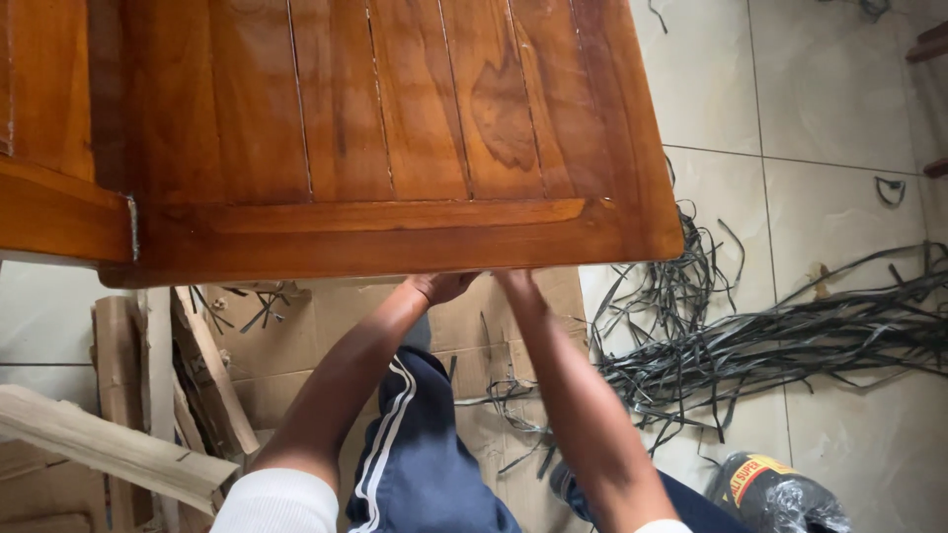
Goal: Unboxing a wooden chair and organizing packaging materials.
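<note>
Panel: a varnished wooden slatted panel [395, 128] fills the upper frame, its thick lower rail nearest the person; every place below is told from it
Left hand: the left hand [441, 287] reaches up under the panel's lower rail, fingers hidden behind the wood; whether it grips or only props I cannot tell
Right hand: the right hand [515, 284], just beside the left, also goes under the rail, its grasp hidden too; both seem placed to bear the panel from beneath
Leg: a knee in blue trousers [420, 444] sits below the panel, between the forearms
Cardboard: flattened cardboard [296, 345] lies on the floor under the panel
Strips: dark strips [770, 345] sprawl on the tiles, right of the panel
Offcuts: wood offcuts [118, 434] lie below the panel's left corner
</note>
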